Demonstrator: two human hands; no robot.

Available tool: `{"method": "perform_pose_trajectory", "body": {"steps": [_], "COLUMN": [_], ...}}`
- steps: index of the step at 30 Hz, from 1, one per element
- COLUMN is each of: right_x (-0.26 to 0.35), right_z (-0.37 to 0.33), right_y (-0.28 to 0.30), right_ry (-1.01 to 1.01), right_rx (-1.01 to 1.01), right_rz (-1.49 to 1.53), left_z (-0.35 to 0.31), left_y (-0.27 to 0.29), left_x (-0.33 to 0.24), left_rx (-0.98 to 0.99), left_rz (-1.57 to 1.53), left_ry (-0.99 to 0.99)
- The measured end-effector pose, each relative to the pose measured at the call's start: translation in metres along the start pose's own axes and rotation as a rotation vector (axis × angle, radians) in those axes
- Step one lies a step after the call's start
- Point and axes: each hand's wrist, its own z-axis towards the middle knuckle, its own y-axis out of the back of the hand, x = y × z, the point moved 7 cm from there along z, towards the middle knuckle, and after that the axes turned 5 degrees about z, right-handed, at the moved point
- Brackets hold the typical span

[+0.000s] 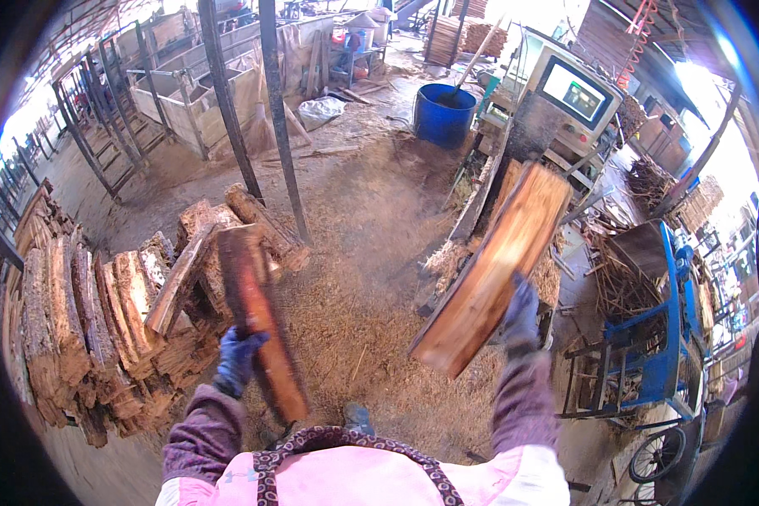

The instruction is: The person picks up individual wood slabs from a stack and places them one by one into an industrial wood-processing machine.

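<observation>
My left hand (238,357), in a blue glove, grips the edge of a dark reddish-brown wooden slab (266,329). This slab is tilted in front of the wood stack and looks slightly blurred. At the right, my right hand (521,314), also gloved in blue, is closed on the right edge of a wider, lighter wooden board (502,266). Bark-dark wood runs along that board's left side. Its far end reaches toward the machine (557,105), over the machine's feed bed; whether it rests there I cannot tell. The fingertips under each piece are hidden.
Rough slabs (84,329) stand stacked at the left. Sawdust (346,312) covers the floor between stack and machine. Dark metal posts (282,118) rise ahead. A blue barrel (444,118) stands beyond, beside the machine. A blue metal cart (673,312) with wood scraps is at the right.
</observation>
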Motion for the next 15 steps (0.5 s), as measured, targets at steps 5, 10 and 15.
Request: {"method": "perform_pose_trajectory", "body": {"steps": [5,10,15], "right_x": [0.024,-0.184,-0.231], "right_z": [0.119,-0.147,-0.358], "right_y": [-0.07,-0.268,-0.324], "right_ry": [0.478,-0.497,-1.1], "right_rx": [-0.189,1.028,0.972], "right_rz": [-1.031,-0.528,-0.11], "left_z": [-0.017,-0.036,-0.005], "left_y": [0.063,0.073,0.037], "left_x": [-0.022,-0.05,-0.061], "left_rx": [-0.096,-0.155,-0.082], "left_rz": [-0.009,0.165,0.05], "left_ry": [0.008,-0.091,-0.166]}}
